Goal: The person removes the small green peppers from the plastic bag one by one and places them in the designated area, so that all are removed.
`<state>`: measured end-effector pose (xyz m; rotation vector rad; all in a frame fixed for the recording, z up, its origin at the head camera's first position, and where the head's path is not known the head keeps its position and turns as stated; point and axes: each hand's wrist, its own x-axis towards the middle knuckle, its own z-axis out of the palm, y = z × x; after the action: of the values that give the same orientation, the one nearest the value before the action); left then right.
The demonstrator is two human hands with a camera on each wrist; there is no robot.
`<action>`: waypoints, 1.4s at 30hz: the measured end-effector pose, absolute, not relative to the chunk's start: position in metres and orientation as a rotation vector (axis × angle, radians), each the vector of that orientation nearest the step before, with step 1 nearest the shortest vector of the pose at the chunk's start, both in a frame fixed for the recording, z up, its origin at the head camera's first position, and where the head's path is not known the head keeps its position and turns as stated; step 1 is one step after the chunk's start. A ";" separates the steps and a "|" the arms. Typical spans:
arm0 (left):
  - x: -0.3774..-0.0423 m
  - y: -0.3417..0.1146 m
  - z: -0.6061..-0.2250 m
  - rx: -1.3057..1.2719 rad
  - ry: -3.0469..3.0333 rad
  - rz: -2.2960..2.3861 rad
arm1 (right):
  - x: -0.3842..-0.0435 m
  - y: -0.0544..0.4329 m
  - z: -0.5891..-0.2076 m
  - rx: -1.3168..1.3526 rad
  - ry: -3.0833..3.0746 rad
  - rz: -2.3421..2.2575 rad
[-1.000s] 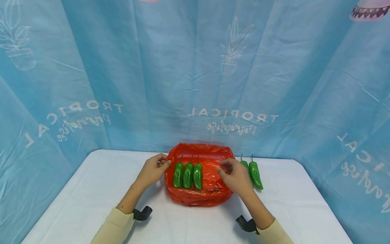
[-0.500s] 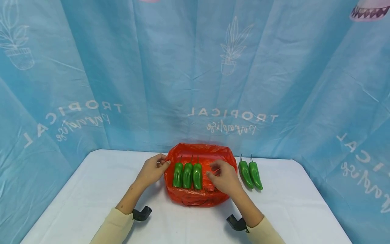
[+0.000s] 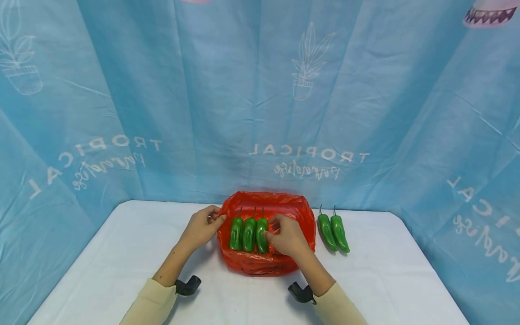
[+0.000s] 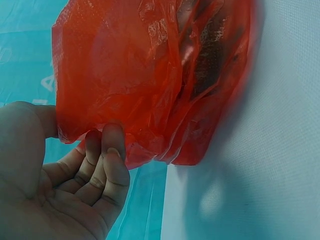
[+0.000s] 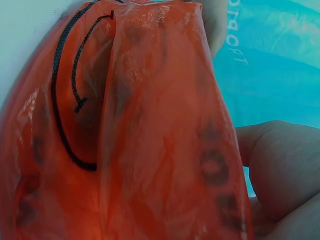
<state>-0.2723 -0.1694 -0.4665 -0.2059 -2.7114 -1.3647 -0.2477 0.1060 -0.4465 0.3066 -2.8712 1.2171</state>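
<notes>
A red plastic bag (image 3: pixel 266 266) sits with its wide mouth facing up on the white table. Three green chili peppers (image 3: pixel 249 234) show side by side in its mouth, stems pointing away. My left hand (image 3: pixel 203 228) grips the bag's left rim; in the left wrist view the fingers of the left hand (image 4: pixel 85 185) curl at the red film. Over the mouth's right half, my right hand (image 3: pixel 287 235) has thumb and fingers apart, the thumb tip at the rightmost of these peppers. In the right wrist view, the bag hides most of the right hand (image 5: pixel 285 175).
Two more green chili peppers (image 3: pixel 333 232) lie on the white table (image 3: pixel 378 271) to the right of the bag. A blue printed curtain (image 3: pixel 227 113) hangs behind and along both sides. A black cord (image 5: pixel 57 100) runs along the bag's outside.
My right hand has moved left across the bag's mouth, from its right rim to the rightmost pepper inside. My left hand keeps its place at the left rim.
</notes>
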 end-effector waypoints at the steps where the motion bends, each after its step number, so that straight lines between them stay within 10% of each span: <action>1: -0.272 -0.170 -0.467 -0.208 -2.709 -1.364 | -0.248 0.105 -0.447 0.306 -2.876 1.219; 42: -0.271 -0.169 -0.465 -0.237 -2.697 -1.401 | -0.266 0.088 -0.476 0.083 -2.977 1.114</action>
<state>-0.2712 -0.1694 -0.4653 -0.2368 -2.6974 -1.4006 -0.2659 0.0876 -0.4760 0.0835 -2.9770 1.1144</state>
